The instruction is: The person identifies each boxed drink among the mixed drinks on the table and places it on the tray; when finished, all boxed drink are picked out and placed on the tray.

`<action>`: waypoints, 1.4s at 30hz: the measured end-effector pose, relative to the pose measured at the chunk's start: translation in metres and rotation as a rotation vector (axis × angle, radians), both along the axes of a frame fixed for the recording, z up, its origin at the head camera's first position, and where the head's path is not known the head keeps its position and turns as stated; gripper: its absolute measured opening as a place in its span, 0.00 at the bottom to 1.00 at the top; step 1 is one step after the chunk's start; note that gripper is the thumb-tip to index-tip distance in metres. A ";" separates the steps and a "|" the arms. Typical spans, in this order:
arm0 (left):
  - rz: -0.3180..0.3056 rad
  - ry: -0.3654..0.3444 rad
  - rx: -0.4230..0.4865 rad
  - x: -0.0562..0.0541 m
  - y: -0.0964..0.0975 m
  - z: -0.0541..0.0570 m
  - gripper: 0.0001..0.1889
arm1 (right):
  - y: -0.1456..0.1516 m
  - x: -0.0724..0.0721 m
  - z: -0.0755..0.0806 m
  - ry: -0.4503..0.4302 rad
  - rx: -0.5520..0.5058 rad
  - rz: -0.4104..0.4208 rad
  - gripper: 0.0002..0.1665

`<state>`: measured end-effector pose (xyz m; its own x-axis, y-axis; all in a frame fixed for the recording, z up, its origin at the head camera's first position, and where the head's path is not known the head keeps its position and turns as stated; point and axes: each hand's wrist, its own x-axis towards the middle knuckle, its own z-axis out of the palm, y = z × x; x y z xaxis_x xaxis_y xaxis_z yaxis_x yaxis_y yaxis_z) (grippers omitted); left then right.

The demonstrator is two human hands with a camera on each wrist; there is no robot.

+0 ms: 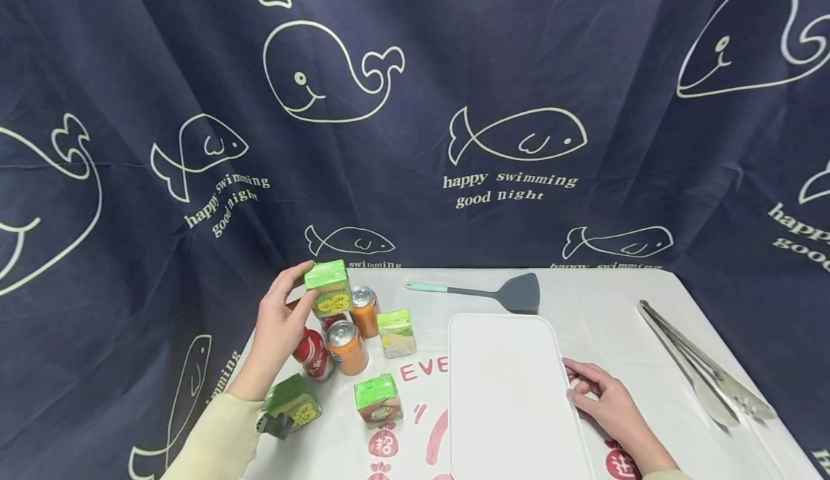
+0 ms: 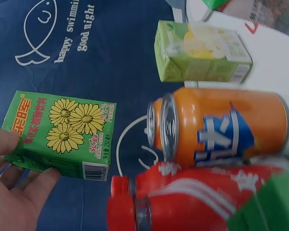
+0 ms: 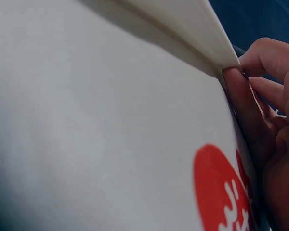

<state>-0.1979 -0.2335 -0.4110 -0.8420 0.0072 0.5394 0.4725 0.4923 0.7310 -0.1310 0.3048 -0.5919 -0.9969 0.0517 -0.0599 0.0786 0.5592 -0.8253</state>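
Observation:
High at the back left, my left hand (image 1: 279, 329) grips a green drink carton (image 1: 329, 289) printed with yellow flowers, thumb and fingers on opposite sides. Below and beside it are two orange soda cans (image 1: 348, 350) and a red-capped bottle (image 1: 313, 354). Another flowered carton (image 1: 295, 402) lies under the left wrist. My right hand (image 1: 599, 393) is at the long right edge of a white tray (image 1: 509, 393), its fingers bent. Close up in the right wrist view, thumb and finger (image 3: 243, 91) pinch the tray's rim.
A pale green carton (image 1: 397, 334) and a brown-and-green carton (image 1: 379, 401) stand between cans and tray. Behind the tray lies a spatula (image 1: 519, 292) with a mint handle. Metal tongs (image 1: 703, 372) lie at the right. A dark blue curtain (image 1: 415, 141) hangs behind the table.

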 end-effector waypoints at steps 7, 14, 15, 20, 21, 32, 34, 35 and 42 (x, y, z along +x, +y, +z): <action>-0.056 -0.042 0.027 -0.005 0.019 -0.003 0.26 | -0.001 0.000 0.001 0.002 -0.007 0.002 0.37; -0.093 -0.043 0.016 -0.010 0.037 -0.007 0.26 | -0.001 0.000 0.002 0.000 -0.004 -0.002 0.37; -0.095 -0.037 0.008 -0.010 0.040 -0.007 0.25 | -0.001 0.000 0.001 0.001 -0.005 -0.002 0.37; -0.116 -0.041 0.005 -0.013 0.054 -0.010 0.25 | -0.001 0.000 0.000 0.003 -0.034 -0.008 0.37; -0.124 -0.047 0.012 -0.014 0.057 -0.011 0.25 | -0.001 0.000 0.000 0.002 -0.044 -0.010 0.37; -0.154 -0.100 0.039 -0.017 0.087 -0.015 0.26 | -0.001 0.002 0.000 -0.002 -0.028 -0.027 0.37; -0.161 -0.099 0.041 -0.018 0.092 -0.016 0.27 | 0.000 0.002 -0.001 0.001 -0.036 -0.024 0.37; -0.171 -0.096 0.046 -0.018 0.095 -0.016 0.26 | 0.000 0.002 -0.002 0.006 -0.033 -0.023 0.37; -0.207 -0.117 0.061 -0.020 0.115 -0.019 0.25 | 0.001 0.001 -0.002 0.029 -0.018 -0.010 0.36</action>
<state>-0.2180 -0.1188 -0.4303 -0.8826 0.1565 0.4432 0.4693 0.3473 0.8119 -0.1296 0.3053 -0.5944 -0.9976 0.0609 -0.0316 0.0597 0.5431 -0.8375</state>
